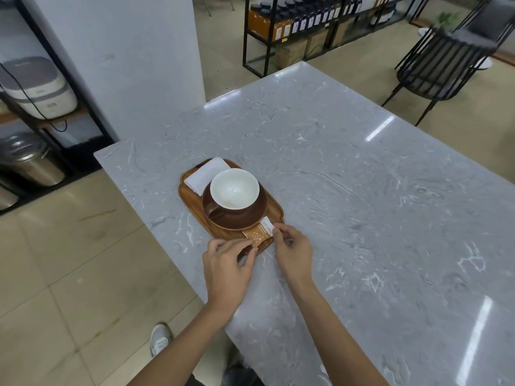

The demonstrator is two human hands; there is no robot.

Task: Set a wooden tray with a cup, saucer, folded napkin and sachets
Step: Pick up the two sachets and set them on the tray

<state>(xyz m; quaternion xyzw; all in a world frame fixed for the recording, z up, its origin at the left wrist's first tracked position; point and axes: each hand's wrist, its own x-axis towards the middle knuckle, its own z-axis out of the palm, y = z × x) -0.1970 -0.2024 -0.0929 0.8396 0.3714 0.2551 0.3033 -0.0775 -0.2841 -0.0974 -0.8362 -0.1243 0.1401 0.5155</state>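
We judge that we are at the last step, placing the sachets (257, 234), and we take the wooden tray (187, 190) as our landmark. The brown cup (234, 195), glossy white inside, sits on its brown saucer (237, 222) at the tray's middle, handle toward us; the folded white napkin (206, 174), soft and rectangular, lies at the tray's far end. At the near end our left hand (227, 264) and right hand (291, 250) each pinch an edge of the flat paper sachets, tan with a white tip, resting just beside the saucer. Next we would likely square them flat and let go without nudging the saucer. The tray rests on a polished grey marbled countertop (348, 190).
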